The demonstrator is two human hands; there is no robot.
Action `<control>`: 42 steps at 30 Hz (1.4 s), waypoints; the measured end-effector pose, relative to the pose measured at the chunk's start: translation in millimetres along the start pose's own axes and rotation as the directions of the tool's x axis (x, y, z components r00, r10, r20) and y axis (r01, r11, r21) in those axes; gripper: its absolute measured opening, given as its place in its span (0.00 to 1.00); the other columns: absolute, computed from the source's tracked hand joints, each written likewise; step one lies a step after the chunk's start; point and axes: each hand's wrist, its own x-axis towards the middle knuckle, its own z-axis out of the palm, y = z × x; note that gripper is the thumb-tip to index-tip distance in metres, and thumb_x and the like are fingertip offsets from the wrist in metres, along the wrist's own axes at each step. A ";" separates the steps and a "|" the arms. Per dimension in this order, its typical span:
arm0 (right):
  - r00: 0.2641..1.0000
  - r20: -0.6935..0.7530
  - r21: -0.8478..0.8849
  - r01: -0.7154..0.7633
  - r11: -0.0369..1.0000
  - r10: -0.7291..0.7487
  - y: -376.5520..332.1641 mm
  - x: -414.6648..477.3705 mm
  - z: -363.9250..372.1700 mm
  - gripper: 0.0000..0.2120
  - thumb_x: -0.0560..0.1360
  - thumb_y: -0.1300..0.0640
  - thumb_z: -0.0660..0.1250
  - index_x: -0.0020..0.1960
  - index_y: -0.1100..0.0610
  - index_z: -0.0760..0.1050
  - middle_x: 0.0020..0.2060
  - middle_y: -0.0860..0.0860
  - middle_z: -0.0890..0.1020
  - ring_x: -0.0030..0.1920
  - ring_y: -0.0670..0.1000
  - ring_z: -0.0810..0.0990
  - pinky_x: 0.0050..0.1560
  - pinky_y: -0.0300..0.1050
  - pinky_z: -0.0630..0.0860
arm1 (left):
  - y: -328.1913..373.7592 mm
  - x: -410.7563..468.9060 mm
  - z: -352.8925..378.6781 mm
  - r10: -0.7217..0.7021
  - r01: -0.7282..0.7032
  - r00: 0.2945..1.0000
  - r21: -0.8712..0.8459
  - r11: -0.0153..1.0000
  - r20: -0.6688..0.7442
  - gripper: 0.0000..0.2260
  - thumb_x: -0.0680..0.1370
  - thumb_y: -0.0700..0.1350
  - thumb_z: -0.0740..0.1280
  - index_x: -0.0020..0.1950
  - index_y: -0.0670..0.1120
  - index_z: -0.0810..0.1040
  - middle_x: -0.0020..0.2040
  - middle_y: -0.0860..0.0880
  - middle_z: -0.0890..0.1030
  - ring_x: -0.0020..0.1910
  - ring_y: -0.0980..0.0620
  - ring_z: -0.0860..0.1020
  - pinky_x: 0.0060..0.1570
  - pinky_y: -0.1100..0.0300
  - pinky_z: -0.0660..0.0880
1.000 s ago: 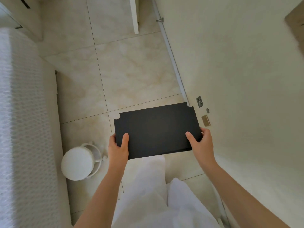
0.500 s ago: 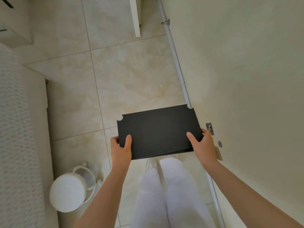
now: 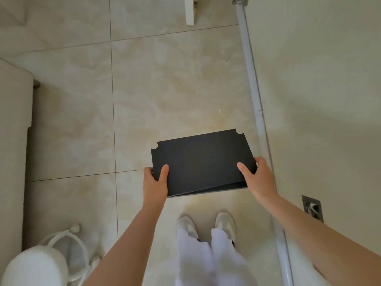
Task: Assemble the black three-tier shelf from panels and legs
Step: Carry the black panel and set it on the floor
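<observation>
The left hand (image 3: 154, 182) is clamped on the near left corner of a flat, matte black rectangular shelf panel (image 3: 202, 162), with the thumb laid on the top face and the fingers wrapped over the left edge. The right hand (image 3: 258, 178) grasps the near right corner in the same way, thumb on top and fingers curled round the right edge. The panel is held roughly level in the air above the floor, in front of the person. Rounded notches are cut into its two far corners, at 11 and 1 o'clock. Along the near edge a second thin black layer is seen, possibly another panel beneath; this cannot be told for certain.

Below the panel, at 6 o'clock, a pair of pale shoes (image 3: 224, 223) and white trousers (image 3: 206, 261) are seen on the glossy beige marble-patterned floor tiles (image 3: 165, 89). A round white stool with a wire frame (image 3: 35, 267) stands at 7 o'clock, well apart. A white pipe (image 3: 250, 65) runs along the foot of the cream wall (image 3: 319, 79) from 1 to 5 o'clock, just beside the right hand. A small metal plate (image 3: 312, 207) is fixed to the wall at 4 o'clock. A pale cabinet side (image 3: 14, 120) is seen at 9 o'clock.
</observation>
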 end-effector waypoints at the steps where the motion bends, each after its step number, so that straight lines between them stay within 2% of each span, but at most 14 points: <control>1: 1.000 -0.003 -0.001 0.000 1.000 0.000 10.7 16.3 14.6 0.24 0.77 0.46 0.69 0.65 0.59 0.69 0.54 0.54 0.77 0.47 0.52 0.74 0.38 0.39 0.68 | -10.5 18.3 9.8 0.004 -0.004 1.000 0.011 1.000 -0.002 0.15 0.82 0.58 0.63 0.59 0.48 0.68 0.50 0.54 0.76 0.47 0.56 0.77 0.38 0.63 0.73; 3: 1.000 -0.016 0.003 0.000 1.000 0.000 29.9 47.8 42.3 0.23 0.77 0.47 0.69 0.64 0.60 0.69 0.53 0.53 0.77 0.47 0.52 0.74 0.36 0.35 0.67 | -31.0 53.4 29.2 0.022 -0.022 1.000 0.029 0.999 -0.002 0.16 0.82 0.58 0.64 0.59 0.47 0.68 0.50 0.53 0.76 0.47 0.55 0.77 0.38 0.61 0.73; 4: 1.000 -0.014 0.004 -0.005 1.000 0.005 39.3 62.4 55.7 0.23 0.77 0.47 0.69 0.64 0.60 0.70 0.52 0.52 0.77 0.47 0.52 0.74 0.37 0.37 0.67 | -41.4 69.6 38.7 0.027 -0.027 1.000 0.038 0.999 -0.006 0.16 0.82 0.58 0.64 0.59 0.47 0.68 0.50 0.53 0.76 0.46 0.55 0.77 0.38 0.61 0.73; 7: 0.998 -0.011 0.026 -0.057 0.998 0.058 64.5 104.5 92.1 0.24 0.76 0.47 0.70 0.65 0.60 0.70 0.52 0.50 0.77 0.49 0.52 0.75 0.47 0.43 0.70 | -72.3 112.2 68.6 0.016 -0.016 1.000 0.025 1.000 0.006 0.17 0.82 0.58 0.64 0.58 0.45 0.68 0.49 0.53 0.76 0.45 0.55 0.77 0.38 0.60 0.72; 9: 0.995 -0.016 0.030 -0.095 0.995 0.096 78.4 130.6 112.6 0.25 0.76 0.47 0.71 0.66 0.59 0.70 0.52 0.49 0.77 0.49 0.52 0.74 0.50 0.44 0.69 | -91.3 137.0 87.5 -0.001 0.001 1.000 0.005 1.000 0.006 0.17 0.82 0.57 0.64 0.58 0.45 0.68 0.49 0.52 0.76 0.45 0.56 0.77 0.37 0.61 0.71; 14: 0.995 -0.024 0.060 -0.091 0.994 0.093 105.0 178.5 156.8 0.25 0.74 0.46 0.72 0.66 0.56 0.71 0.53 0.49 0.77 0.51 0.52 0.76 0.52 0.45 0.71 | -132.4 191.4 118.8 -0.020 0.020 1.000 -0.007 1.000 0.004 0.16 0.82 0.57 0.64 0.59 0.46 0.68 0.50 0.53 0.76 0.47 0.56 0.77 0.39 0.61 0.73; 19: 0.997 -0.035 0.090 -0.067 0.994 0.071 117.5 198.9 191.2 0.25 0.74 0.46 0.73 0.66 0.55 0.72 0.52 0.46 0.76 0.51 0.50 0.75 0.52 0.44 0.70 | -158.3 227.7 126.1 0.006 -0.003 1.000 0.117 0.993 -0.028 0.18 0.82 0.59 0.63 0.58 0.45 0.68 0.46 0.52 0.75 0.43 0.54 0.76 0.37 0.58 0.72; 26: 0.994 -0.083 0.128 -0.063 0.990 0.074 131.5 202.7 216.9 0.23 0.74 0.47 0.73 0.64 0.55 0.75 0.50 0.46 0.78 0.49 0.49 0.76 0.49 0.40 0.68 | -172.5 245.4 130.2 0.047 -0.036 0.997 0.180 0.983 -0.059 0.17 0.82 0.58 0.63 0.58 0.45 0.68 0.45 0.52 0.75 0.43 0.51 0.75 0.35 0.58 0.69; 31: 0.987 -0.129 0.163 -0.076 0.984 0.098 131.9 203.3 228.8 0.21 0.73 0.48 0.74 0.63 0.55 0.75 0.47 0.43 0.77 0.46 0.47 0.76 0.40 0.31 0.67 | -172.4 254.4 136.1 0.099 -0.063 0.988 0.270 0.961 -0.119 0.18 0.82 0.57 0.63 0.58 0.43 0.70 0.55 0.46 0.70 0.44 0.48 0.72 0.44 0.52 0.70; 34: 0.987 -0.132 0.149 -0.071 0.986 0.091 129.7 205.7 232.0 0.21 0.74 0.48 0.74 0.63 0.55 0.75 0.49 0.45 0.78 0.48 0.49 0.77 0.45 0.36 0.68 | -173.1 260.0 136.4 0.100 -0.062 0.989 0.301 0.952 -0.112 0.19 0.83 0.57 0.62 0.60 0.41 0.71 0.56 0.43 0.74 0.49 0.44 0.74 0.45 0.50 0.71; 38: 0.989 -0.102 0.039 -0.103 0.994 0.107 129.6 212.1 230.3 0.22 0.75 0.46 0.72 0.65 0.54 0.73 0.52 0.47 0.80 0.52 0.53 0.79 0.46 0.42 0.70 | -172.6 263.1 139.5 0.088 -0.069 0.994 0.265 0.962 -0.061 0.17 0.82 0.57 0.64 0.59 0.44 0.70 0.55 0.43 0.76 0.52 0.43 0.75 0.47 0.50 0.71; 40: 0.989 -0.101 0.004 -0.111 0.994 0.111 128.8 212.9 230.7 0.23 0.75 0.47 0.72 0.66 0.54 0.72 0.56 0.49 0.81 0.56 0.55 0.79 0.48 0.44 0.71 | -170.9 263.1 141.7 0.058 -0.050 0.998 0.241 0.969 -0.025 0.21 0.81 0.57 0.65 0.63 0.42 0.71 0.57 0.44 0.76 0.55 0.43 0.75 0.51 0.46 0.75; 42: 0.992 -0.084 -0.040 -0.095 0.995 0.091 127.9 212.6 233.0 0.24 0.75 0.47 0.72 0.66 0.55 0.72 0.58 0.50 0.80 0.58 0.56 0.78 0.51 0.46 0.74 | -170.3 263.1 140.4 0.047 -0.046 0.999 0.201 0.979 -0.002 0.23 0.81 0.56 0.67 0.66 0.41 0.71 0.59 0.44 0.76 0.57 0.43 0.76 0.54 0.47 0.76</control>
